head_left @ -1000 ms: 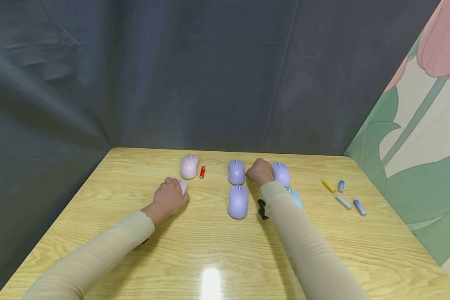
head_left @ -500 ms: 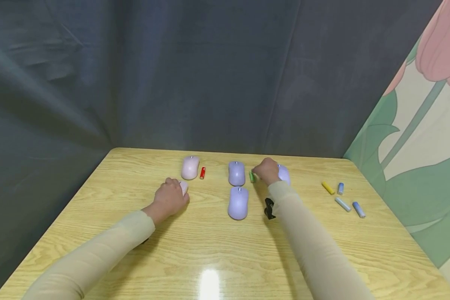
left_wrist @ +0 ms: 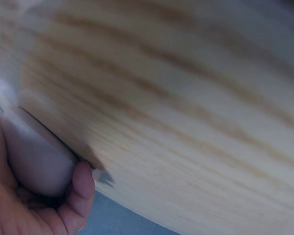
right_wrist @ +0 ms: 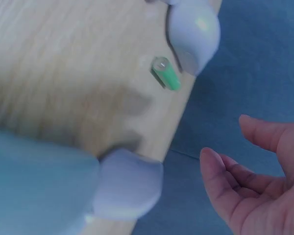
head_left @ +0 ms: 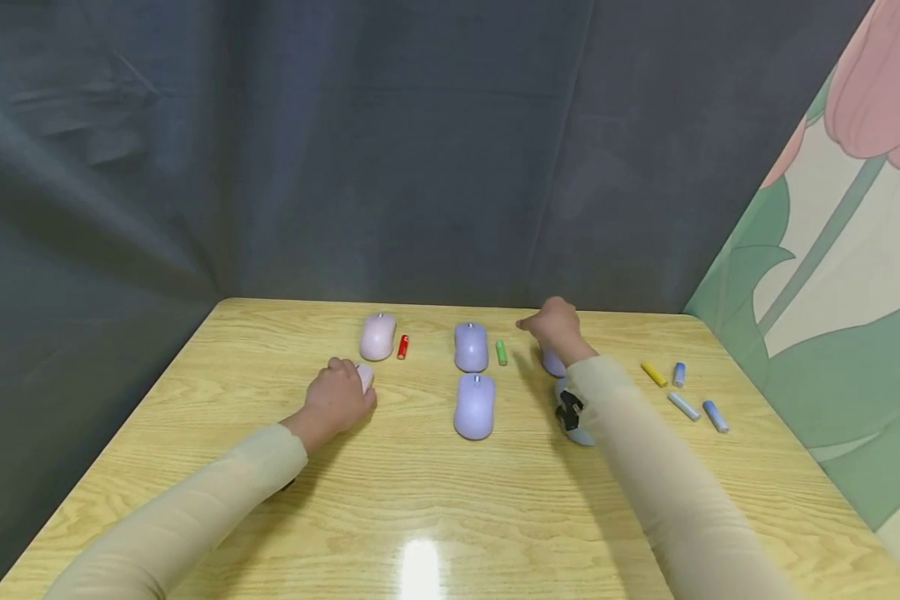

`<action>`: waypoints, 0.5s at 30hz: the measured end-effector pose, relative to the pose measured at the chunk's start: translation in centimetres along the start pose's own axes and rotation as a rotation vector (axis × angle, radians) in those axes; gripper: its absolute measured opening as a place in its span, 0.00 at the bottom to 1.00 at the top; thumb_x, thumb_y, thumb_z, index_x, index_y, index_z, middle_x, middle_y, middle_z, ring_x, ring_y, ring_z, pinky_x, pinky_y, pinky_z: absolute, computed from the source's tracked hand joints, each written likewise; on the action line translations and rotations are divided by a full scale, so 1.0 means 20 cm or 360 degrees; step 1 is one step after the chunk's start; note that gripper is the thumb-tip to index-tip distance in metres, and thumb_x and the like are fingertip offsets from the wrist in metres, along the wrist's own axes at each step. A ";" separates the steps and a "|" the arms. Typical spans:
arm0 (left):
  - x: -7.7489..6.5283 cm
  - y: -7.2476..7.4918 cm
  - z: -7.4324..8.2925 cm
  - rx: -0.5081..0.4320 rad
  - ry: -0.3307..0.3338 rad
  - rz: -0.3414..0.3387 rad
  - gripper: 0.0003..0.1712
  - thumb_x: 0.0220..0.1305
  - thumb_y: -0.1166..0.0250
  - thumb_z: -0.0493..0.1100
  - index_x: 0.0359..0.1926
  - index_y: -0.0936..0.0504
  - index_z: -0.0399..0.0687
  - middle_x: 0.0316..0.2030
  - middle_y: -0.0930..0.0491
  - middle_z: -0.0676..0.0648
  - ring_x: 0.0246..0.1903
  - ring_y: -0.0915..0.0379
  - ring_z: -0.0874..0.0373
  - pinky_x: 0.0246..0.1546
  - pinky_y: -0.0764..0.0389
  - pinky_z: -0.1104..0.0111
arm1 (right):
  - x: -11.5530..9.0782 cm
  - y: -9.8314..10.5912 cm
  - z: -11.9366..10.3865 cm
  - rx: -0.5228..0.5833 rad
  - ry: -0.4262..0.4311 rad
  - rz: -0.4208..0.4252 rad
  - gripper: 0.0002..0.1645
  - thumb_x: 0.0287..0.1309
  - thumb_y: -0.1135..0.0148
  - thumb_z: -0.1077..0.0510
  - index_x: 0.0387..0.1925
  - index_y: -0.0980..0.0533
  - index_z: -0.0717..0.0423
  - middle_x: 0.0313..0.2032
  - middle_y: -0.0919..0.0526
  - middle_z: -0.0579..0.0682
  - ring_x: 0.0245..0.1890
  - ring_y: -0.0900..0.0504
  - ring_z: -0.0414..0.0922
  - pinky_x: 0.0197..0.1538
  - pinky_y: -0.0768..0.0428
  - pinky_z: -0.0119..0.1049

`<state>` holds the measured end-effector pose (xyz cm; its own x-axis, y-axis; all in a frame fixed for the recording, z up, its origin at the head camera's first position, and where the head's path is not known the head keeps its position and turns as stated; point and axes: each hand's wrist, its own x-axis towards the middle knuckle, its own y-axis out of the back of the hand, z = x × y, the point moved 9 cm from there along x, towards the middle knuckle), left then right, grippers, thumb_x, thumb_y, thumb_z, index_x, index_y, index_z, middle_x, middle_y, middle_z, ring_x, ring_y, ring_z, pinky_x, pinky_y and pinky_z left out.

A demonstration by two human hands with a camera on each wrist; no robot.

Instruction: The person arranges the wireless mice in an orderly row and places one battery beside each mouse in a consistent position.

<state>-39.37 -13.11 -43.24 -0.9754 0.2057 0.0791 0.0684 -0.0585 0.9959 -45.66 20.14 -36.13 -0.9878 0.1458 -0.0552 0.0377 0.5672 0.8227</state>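
Observation:
My left hand (head_left: 336,395) grips a pale pink computer mouse (head_left: 365,377); in the left wrist view the fingers curl round the mouse body (left_wrist: 36,156). My right hand (head_left: 557,325) is raised over the back right, its thumb and fingers apart with nothing between them. A green battery (head_left: 502,352) lies to its left, beside a lilac mouse (head_left: 471,347). Under the right wrist another lilac mouse (head_left: 552,362) is partly hidden, and a light blue mouse (head_left: 579,434) shows behind the black wrist camera (head_left: 569,409).
A pink mouse (head_left: 378,337) and a red battery (head_left: 402,347) lie at the back left. Another lilac mouse (head_left: 475,407) sits mid-table. On the right are a yellow battery (head_left: 653,373), a pale one (head_left: 683,406) and two blue ones (head_left: 715,417). A dark curtain (head_left: 390,167) hangs behind.
My right hand has let go of the green battery, leaving it beside the lilac mouse, and moved right and up. The left hand keeps its place on the pink mouse.

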 end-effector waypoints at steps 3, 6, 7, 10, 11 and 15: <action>0.00 0.00 0.00 -0.0002 -0.0002 0.0003 0.34 0.65 0.46 0.54 0.43 0.30 0.18 0.27 0.36 0.38 0.21 0.29 0.50 0.17 0.23 0.63 | -0.02 0.07 0.00 -0.0054 0.0019 0.0020 0.24 0.57 0.33 0.49 0.37 0.21 0.72 0.53 0.26 0.72 0.51 0.26 0.66 0.52 0.24 0.52; -0.01 0.01 0.00 0.0001 0.0002 0.0007 0.34 0.64 0.46 0.54 0.43 0.30 0.18 0.27 0.36 0.38 0.21 0.29 0.50 0.17 0.23 0.63 | -0.03 0.12 0.00 -0.0086 0.0046 0.0021 0.23 0.57 0.33 0.49 0.35 0.21 0.69 0.45 0.21 0.67 0.48 0.23 0.63 0.48 0.23 0.50; -0.01 0.01 0.00 0.0007 0.0000 0.0009 0.34 0.64 0.46 0.54 0.42 0.30 0.18 0.27 0.36 0.38 0.21 0.28 0.50 0.17 0.23 0.63 | -0.04 0.13 0.00 -0.0098 0.0067 0.0031 0.21 0.56 0.33 0.49 0.31 0.21 0.67 0.39 0.19 0.64 0.44 0.22 0.61 0.44 0.22 0.49; -0.01 0.01 0.00 0.0017 0.0000 0.0015 0.34 0.64 0.46 0.54 0.42 0.30 0.19 0.27 0.36 0.38 0.22 0.28 0.49 0.17 0.23 0.63 | -0.06 0.18 0.01 -0.0128 0.0129 0.0058 0.20 0.56 0.33 0.50 0.17 0.26 0.59 0.21 0.23 0.52 0.27 0.24 0.51 0.33 0.25 0.43; -0.01 0.01 0.00 0.0020 -0.0001 0.0015 0.34 0.64 0.45 0.54 0.43 0.30 0.19 0.27 0.36 0.38 0.22 0.28 0.49 0.18 0.23 0.62 | -0.06 0.19 0.02 -0.0129 0.0144 0.0060 0.22 0.56 0.33 0.51 0.14 0.28 0.56 0.16 0.27 0.48 0.22 0.28 0.48 0.31 0.28 0.41; -0.01 0.01 0.00 0.0000 -0.0003 0.0017 0.34 0.64 0.45 0.54 0.43 0.30 0.18 0.27 0.36 0.37 0.23 0.28 0.49 0.18 0.22 0.62 | -0.09 0.25 0.07 -0.0150 0.0222 0.0083 0.29 0.56 0.34 0.52 0.07 0.37 0.49 0.09 0.39 0.42 0.14 0.41 0.41 0.32 0.32 0.43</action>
<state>-39.14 -13.13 -43.08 -0.9742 0.2070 0.0897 0.0788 -0.0605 0.9951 -43.59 23.78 -32.71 -0.9965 0.0553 0.0624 0.0814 0.4823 0.8722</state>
